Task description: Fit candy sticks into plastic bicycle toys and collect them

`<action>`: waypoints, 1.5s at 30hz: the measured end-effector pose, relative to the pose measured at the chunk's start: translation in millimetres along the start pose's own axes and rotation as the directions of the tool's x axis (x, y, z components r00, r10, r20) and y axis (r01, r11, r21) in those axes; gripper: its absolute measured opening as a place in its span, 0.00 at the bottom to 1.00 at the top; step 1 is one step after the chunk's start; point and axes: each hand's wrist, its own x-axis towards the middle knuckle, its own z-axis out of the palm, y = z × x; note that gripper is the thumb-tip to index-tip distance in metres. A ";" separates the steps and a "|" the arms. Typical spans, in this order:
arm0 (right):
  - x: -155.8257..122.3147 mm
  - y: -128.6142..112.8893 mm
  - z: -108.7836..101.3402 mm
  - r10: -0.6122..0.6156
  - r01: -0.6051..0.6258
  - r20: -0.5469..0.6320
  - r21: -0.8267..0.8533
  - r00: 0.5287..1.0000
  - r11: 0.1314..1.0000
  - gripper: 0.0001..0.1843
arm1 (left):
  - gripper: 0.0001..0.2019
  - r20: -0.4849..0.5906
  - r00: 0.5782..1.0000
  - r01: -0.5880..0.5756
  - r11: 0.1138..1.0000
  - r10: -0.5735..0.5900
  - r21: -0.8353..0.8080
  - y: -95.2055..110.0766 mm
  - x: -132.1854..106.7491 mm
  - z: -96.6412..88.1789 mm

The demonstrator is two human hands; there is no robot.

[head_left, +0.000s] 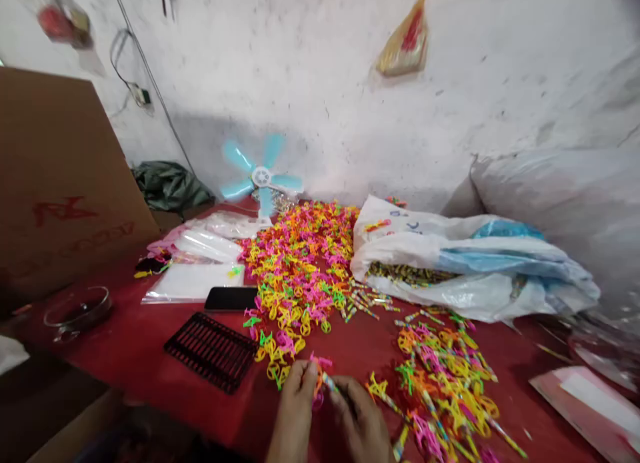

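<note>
Near the table's front edge, my left hand (296, 404) is closed, pinching small pink and orange plastic pieces (320, 361). My right hand (364, 419) sits just beside it, fingers closed on a thin patterned stick (329, 383) whose far end meets the plastic. Whether the two are joined is hidden by the fingers. Beyond my left hand spreads a big heap of loose plastic pieces (300, 269) in yellow, pink, orange and green, some with ring shapes. To the right of my hands lies a smaller pile of plastic pieces on patterned sticks (450, 383).
A white sack (400, 246) spills patterned sticks (415, 274) onto the red table (125, 356). At left are a black slotted tray (213, 349), a phone (231, 298), clear bags (187, 281), a round clear dish (77, 309) and a cardboard box (65, 183). A blue-bladed fan (261, 176) stands behind.
</note>
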 end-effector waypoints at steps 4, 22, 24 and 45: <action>-6.7 12.3 7.2 0.183 -0.179 -0.009 0.150 0.983 0.972 0.19 | 0.23 0.059 0.998 0.032 0.994 -0.026 -0.106 -0.6 -6.2 -3.5; -70.9 28.8 11.9 0.274 -0.287 0.085 0.289 0.958 0.913 0.17 | 0.17 0.130 0.988 -0.116 0.956 0.083 0.271 -58.7 -31.9 -12.7; -63.6 41.2 -28.0 0.229 -0.225 -0.058 0.071 0.972 0.972 0.16 | 0.16 0.178 0.955 -0.290 0.878 0.238 0.381 -49.8 -19.5 -12.1; 162.1 108.2 0.9 0.426 -0.400 -0.118 -0.625 0.897 0.670 0.21 | 0.18 0.358 0.433 -0.489 -0.118 0.827 0.864 -130.9 40.9 -72.2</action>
